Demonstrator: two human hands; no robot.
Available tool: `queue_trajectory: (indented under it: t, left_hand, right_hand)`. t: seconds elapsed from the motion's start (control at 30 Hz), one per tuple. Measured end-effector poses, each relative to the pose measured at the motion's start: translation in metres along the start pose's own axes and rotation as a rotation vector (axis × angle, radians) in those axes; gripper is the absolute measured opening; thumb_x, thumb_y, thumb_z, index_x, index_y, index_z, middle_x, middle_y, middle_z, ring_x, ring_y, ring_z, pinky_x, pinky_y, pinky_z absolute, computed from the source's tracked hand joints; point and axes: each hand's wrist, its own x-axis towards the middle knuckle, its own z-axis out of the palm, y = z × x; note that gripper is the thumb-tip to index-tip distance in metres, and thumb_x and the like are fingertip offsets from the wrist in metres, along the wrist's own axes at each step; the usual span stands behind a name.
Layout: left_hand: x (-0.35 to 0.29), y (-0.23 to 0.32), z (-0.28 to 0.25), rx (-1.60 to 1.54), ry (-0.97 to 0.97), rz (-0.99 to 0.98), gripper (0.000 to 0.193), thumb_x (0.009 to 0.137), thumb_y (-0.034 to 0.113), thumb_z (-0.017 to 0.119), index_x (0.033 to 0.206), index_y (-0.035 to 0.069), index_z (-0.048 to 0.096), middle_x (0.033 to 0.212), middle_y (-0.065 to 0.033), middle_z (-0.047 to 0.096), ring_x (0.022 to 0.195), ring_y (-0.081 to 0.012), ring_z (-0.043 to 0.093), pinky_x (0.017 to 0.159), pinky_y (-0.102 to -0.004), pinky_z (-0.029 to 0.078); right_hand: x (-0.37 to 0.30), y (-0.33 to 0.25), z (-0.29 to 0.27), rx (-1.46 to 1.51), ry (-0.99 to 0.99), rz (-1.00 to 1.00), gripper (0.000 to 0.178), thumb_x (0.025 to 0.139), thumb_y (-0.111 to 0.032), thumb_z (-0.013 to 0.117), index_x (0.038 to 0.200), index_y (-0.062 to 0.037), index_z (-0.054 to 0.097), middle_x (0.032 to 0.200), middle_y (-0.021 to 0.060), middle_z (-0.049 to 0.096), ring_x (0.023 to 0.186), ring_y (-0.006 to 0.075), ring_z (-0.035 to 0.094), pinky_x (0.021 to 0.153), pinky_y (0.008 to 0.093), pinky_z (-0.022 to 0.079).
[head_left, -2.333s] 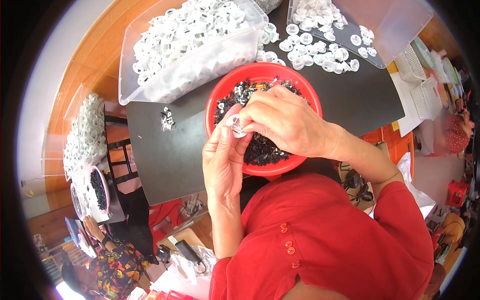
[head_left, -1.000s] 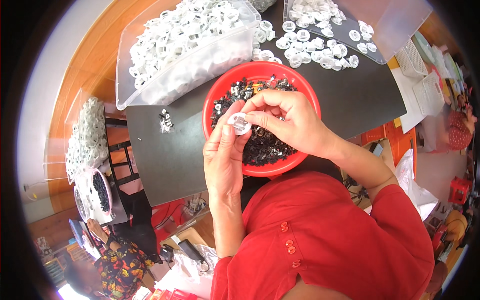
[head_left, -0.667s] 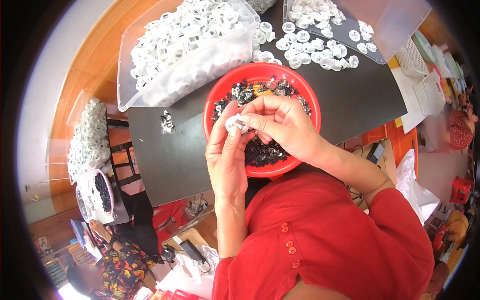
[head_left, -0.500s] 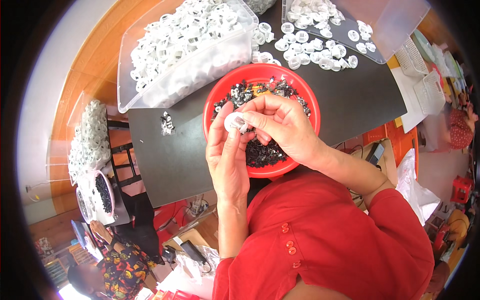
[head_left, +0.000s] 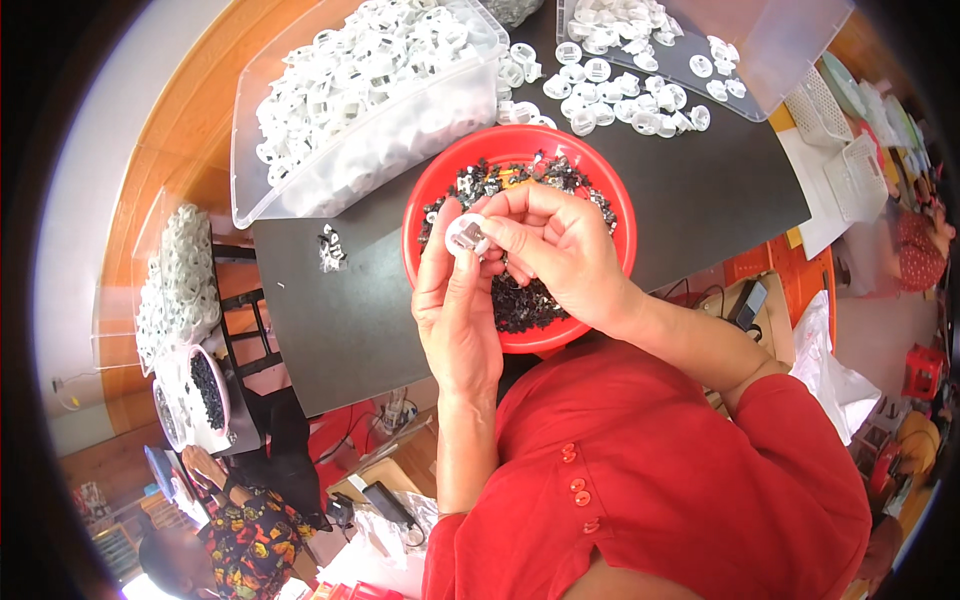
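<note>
Between the fingers of both hands is a round white plastic part (head_left: 465, 235) with a squarish opening in its face. My left hand (head_left: 455, 310) grips it from the left, thumb at its lower edge and fingers behind. From the right, my right hand (head_left: 560, 255) pinches its edge with thumb and forefinger; whether a small piece is also in that pinch is hidden. Both hands are over a red basin (head_left: 420, 180) holding many small black and silvery pieces (head_left: 525, 305).
A clear bin (head_left: 400, 150) heaped with similar white parts stands at the back left. More white parts (head_left: 625, 105) lie beside a tipped clear bin (head_left: 790, 50). A few small pieces (head_left: 332, 250) rest on the dark table (head_left: 320, 340). Another person (head_left: 235, 530) sits at lower left.
The white part has turned so that its face and opening show more fully. My right thumb has shifted from across its face to its right edge.
</note>
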Motion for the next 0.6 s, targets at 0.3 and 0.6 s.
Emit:
queue_trajectory:
  t: [0.3,0.6]
  left_hand:
    - [-0.005,0.006,-0.002,-0.058,0.0,-0.021,0.039,0.095,0.008,0.051,0.133,-0.002,0.048,0.122,-0.0171,0.059,0.094,-0.0133,0.059,0.08,-0.027,0.048]
    - [-0.017,0.009,0.003,0.068,-0.056,0.043,0.046,0.096,0.012,0.05,0.139,-0.001,0.039,0.124,-0.0142,0.058,0.107,-0.0173,0.058,0.093,-0.0322,0.044]
  right_hand:
    - [-0.01,0.006,0.008,-0.347,0.047,-0.329,0.014,0.093,-0.005,0.059,0.104,0.0039,0.06,0.094,0.0055,0.067,0.074,0.0067,0.063,0.063,0.0215,0.052]
    - [-0.018,-0.011,0.011,0.023,-0.016,-0.065,0.016,0.092,-0.003,0.058,0.104,0.0077,0.059,0.098,0.0106,0.066,0.086,0.0108,0.065,0.073,0.0227,0.054]
